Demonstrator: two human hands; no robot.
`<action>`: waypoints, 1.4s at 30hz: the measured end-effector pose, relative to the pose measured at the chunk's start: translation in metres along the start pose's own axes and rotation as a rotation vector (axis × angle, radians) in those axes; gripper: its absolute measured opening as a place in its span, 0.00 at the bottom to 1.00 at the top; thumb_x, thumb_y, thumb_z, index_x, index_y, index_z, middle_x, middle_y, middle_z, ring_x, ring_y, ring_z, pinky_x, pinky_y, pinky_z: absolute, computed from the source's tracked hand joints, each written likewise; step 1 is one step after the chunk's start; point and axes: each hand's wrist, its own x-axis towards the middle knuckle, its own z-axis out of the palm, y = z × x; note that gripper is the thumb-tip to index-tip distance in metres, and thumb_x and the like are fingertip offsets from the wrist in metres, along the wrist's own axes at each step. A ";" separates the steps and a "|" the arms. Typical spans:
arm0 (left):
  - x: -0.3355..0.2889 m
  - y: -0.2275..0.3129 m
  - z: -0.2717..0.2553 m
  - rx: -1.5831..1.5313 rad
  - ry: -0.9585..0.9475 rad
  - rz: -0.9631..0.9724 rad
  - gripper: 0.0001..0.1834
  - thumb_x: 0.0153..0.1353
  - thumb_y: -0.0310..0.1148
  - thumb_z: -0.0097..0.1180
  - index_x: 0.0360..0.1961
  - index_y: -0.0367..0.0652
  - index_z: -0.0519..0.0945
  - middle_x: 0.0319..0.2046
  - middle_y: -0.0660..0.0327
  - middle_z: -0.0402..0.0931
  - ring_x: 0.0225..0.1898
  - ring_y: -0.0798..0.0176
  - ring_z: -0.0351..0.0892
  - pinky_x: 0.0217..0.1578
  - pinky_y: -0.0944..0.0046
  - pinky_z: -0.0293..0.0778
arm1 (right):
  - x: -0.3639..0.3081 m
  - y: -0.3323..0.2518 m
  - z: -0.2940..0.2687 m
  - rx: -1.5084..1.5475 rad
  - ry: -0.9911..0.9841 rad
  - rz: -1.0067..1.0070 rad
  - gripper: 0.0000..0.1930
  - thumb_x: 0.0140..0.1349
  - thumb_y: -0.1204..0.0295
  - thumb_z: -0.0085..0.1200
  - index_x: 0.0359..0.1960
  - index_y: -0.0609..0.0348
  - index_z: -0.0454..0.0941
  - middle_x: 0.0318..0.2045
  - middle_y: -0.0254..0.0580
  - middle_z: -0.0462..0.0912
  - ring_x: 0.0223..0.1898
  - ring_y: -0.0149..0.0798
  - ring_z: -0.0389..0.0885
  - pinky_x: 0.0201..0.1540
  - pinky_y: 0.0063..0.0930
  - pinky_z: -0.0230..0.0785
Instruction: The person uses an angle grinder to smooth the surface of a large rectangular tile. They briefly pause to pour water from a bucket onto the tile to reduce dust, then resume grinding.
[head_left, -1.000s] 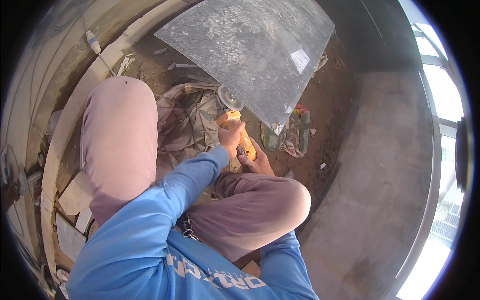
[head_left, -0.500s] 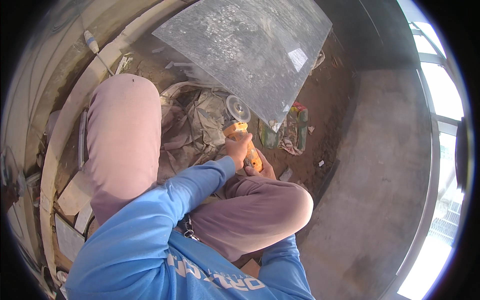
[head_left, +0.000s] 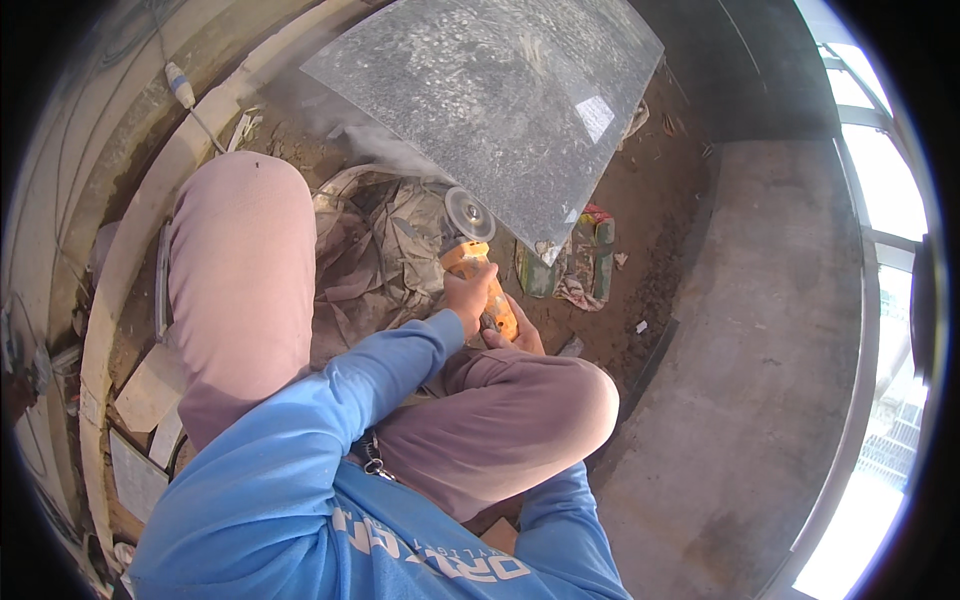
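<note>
An orange angle grinder [head_left: 468,259] is held in both of my hands in front of my bent knees. My left hand [head_left: 467,299] wraps round its body just behind the head. Lower down, my right hand [head_left: 522,334] grips the rear of the body, its fingers partly hidden. The round cutting disc [head_left: 470,213] touches or nearly touches the near edge of a dark grey stone slab [head_left: 490,95]. Pale dust streams off along that edge to the left. Under the disc lies crumpled brown cloth [head_left: 405,235].
A green and red sack [head_left: 590,260] lies on the dirt beneath the slab's near corner. Cut offcuts [head_left: 140,475] lie to my left by a curved kerb [head_left: 95,390]. A cable connector [head_left: 181,86] hangs over that kerb. A concrete ledge [head_left: 740,350] runs along the right.
The grinder and both hands have shifted slightly left along the slab's edge. The dust cloud at the left has grown thicker and spread.
</note>
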 end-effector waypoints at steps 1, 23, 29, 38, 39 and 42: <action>0.001 0.004 -0.001 -0.005 -0.013 -0.003 0.28 0.53 0.39 0.71 0.49 0.33 0.74 0.42 0.56 0.77 0.43 0.60 0.79 0.42 0.55 0.76 | 0.001 -0.001 0.001 -0.001 -0.009 -0.008 0.43 0.60 0.71 0.66 0.72 0.67 0.52 0.59 0.45 0.74 0.58 0.32 0.74 0.59 0.27 0.66; 0.034 0.019 -0.006 -0.140 -0.104 0.044 0.27 0.53 0.33 0.70 0.51 0.36 0.72 0.44 0.58 0.76 0.43 0.62 0.78 0.43 0.58 0.75 | 0.031 -0.021 0.017 -0.300 0.017 -0.022 0.49 0.56 0.54 0.69 0.71 0.66 0.55 0.53 0.42 0.76 0.49 0.32 0.74 0.51 0.26 0.66; 0.032 0.027 -0.004 -0.133 -0.057 0.037 0.23 0.55 0.36 0.70 0.47 0.37 0.76 0.41 0.60 0.78 0.40 0.62 0.79 0.40 0.57 0.76 | 0.033 -0.027 0.017 -0.275 -0.008 0.040 0.50 0.56 0.54 0.69 0.71 0.69 0.54 0.60 0.49 0.73 0.60 0.39 0.73 0.63 0.31 0.63; 0.032 0.032 -0.006 -0.163 -0.116 -0.006 0.26 0.54 0.32 0.69 0.50 0.35 0.71 0.44 0.56 0.76 0.42 0.61 0.79 0.42 0.57 0.76 | 0.034 -0.027 0.019 -0.251 -0.013 0.037 0.49 0.57 0.55 0.69 0.71 0.69 0.54 0.60 0.49 0.74 0.59 0.37 0.73 0.61 0.31 0.64; 0.029 0.031 -0.005 -0.139 -0.084 -0.007 0.27 0.54 0.32 0.69 0.51 0.35 0.70 0.44 0.56 0.76 0.42 0.61 0.79 0.42 0.57 0.76 | 0.030 -0.027 0.017 -0.258 -0.014 0.051 0.48 0.57 0.56 0.69 0.71 0.69 0.54 0.60 0.48 0.74 0.59 0.36 0.73 0.61 0.30 0.65; 0.014 0.020 -0.002 -0.087 -0.049 -0.025 0.30 0.54 0.33 0.70 0.52 0.34 0.68 0.45 0.55 0.76 0.43 0.60 0.79 0.43 0.58 0.76 | 0.015 -0.023 0.011 -0.170 -0.008 0.053 0.46 0.58 0.61 0.68 0.71 0.69 0.54 0.60 0.47 0.74 0.58 0.35 0.74 0.59 0.28 0.66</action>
